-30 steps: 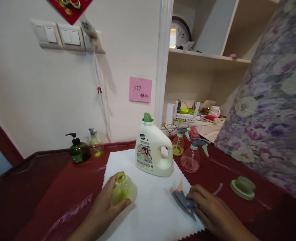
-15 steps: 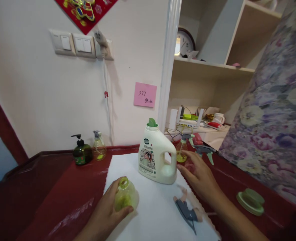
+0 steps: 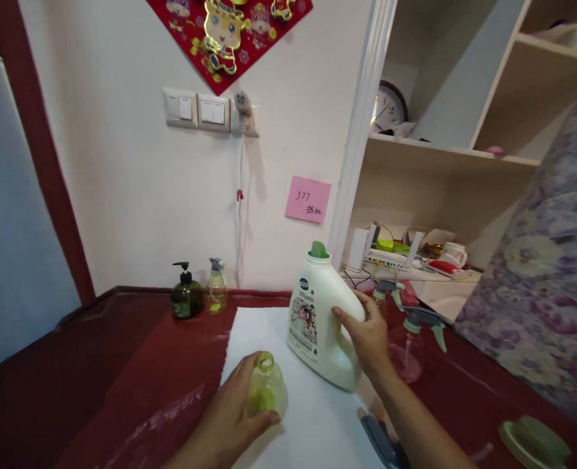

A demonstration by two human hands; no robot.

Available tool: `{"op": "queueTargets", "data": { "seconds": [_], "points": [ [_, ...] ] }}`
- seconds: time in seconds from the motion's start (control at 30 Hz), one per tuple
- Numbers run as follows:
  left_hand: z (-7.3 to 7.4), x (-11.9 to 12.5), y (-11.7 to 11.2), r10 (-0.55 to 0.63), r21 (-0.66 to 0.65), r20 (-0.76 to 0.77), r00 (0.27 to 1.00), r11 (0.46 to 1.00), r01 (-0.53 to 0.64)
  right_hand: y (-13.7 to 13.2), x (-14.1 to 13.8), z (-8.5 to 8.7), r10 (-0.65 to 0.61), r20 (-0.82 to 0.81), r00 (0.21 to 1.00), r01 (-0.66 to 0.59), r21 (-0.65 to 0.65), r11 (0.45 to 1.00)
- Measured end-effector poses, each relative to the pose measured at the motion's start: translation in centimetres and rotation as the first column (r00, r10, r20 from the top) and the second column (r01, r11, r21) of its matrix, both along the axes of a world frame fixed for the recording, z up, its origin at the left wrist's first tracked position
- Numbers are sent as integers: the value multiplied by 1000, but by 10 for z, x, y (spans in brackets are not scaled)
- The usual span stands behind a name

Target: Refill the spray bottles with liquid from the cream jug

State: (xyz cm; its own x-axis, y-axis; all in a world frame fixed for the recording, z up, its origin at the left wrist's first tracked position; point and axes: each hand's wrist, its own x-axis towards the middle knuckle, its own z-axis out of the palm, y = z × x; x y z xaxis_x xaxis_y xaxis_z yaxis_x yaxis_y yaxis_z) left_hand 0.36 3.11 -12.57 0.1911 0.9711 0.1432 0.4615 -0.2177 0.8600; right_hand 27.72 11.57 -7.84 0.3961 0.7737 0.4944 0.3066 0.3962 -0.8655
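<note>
My left hand (image 3: 234,410) is wrapped round a small see-through yellow-green bottle (image 3: 267,389), whose mouth is uncovered and faces up. My right hand (image 3: 366,332) grips the handle of a large pale green detergent jug (image 3: 312,332), thumb on its near side. The jug tilts slightly and has no cap; a green spout (image 3: 318,249) shows in its neck. Below my right forearm, partly hidden by it, lies a grey spray trigger head (image 3: 379,440) on the white sheet (image 3: 312,433).
A dark green pump bottle (image 3: 187,296) and a clear spray bottle (image 3: 216,290) stand at the back left. Right of the jug stand a pink spray bottle (image 3: 408,355) and another sprayer (image 3: 385,290). A green cap (image 3: 533,443) lies front right on the red table (image 3: 137,371).
My right hand has moved onto the jug's handle and taken hold; the jug now tilts a little. My left hand keeps its hold on the small bottle. The camera view has shifted.
</note>
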Motion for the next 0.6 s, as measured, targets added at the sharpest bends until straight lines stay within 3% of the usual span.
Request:
{"op": "queueTargets", "data": {
  "seconds": [0.2,0.33,0.43,0.6],
  "points": [
    [0,1,-1,-2,37,7,1000,999,2,-47,3,54,0,112,994,-3,24,1000],
    [4,3,-5,5,49,13,1000,999,-6,-86,18,88,-37,358,933,49,-22,999],
    [6,5,-6,19,59,17,1000,998,-20,-108,30,99,-12,551,834,15,0,1000],
    [4,5,-4,25,89,25,999,996,-27,-130,45,99,88,789,608,-141,-2,990]
  ]
}}
